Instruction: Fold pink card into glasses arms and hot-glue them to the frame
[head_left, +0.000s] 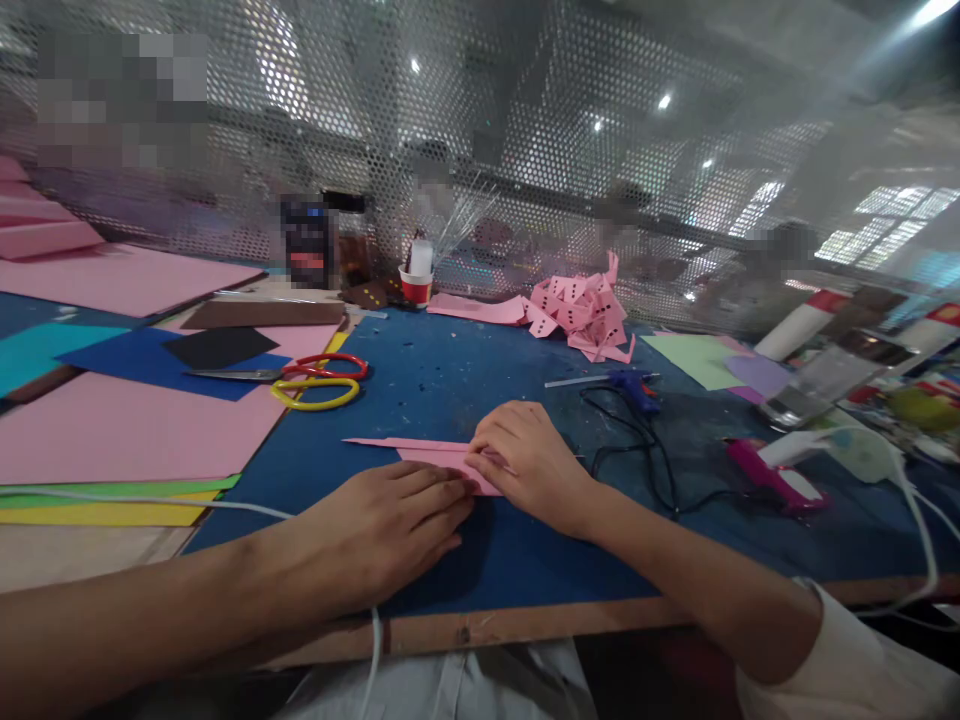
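A strip of pink paper lies on the blue table, its far edge folded over and tapering to a thin point at the left. My left hand rests flat on the near part of the paper, fingers stretched out. With fingers curled, my right hand grips the paper's folded edge from the right and covers that end. Beyond the paper, scissors with one red and one yellow handle lie on coloured sheets, blades to the left. A heap of folded pink paper pieces with black dots sits at the back.
Pink sheets and a dark blue sheet cover the left side. A blue glue gun with a black cord and a magenta tool lie at right. A paper cup stands before the perforated metal screen. A white cable crosses under my left forearm.
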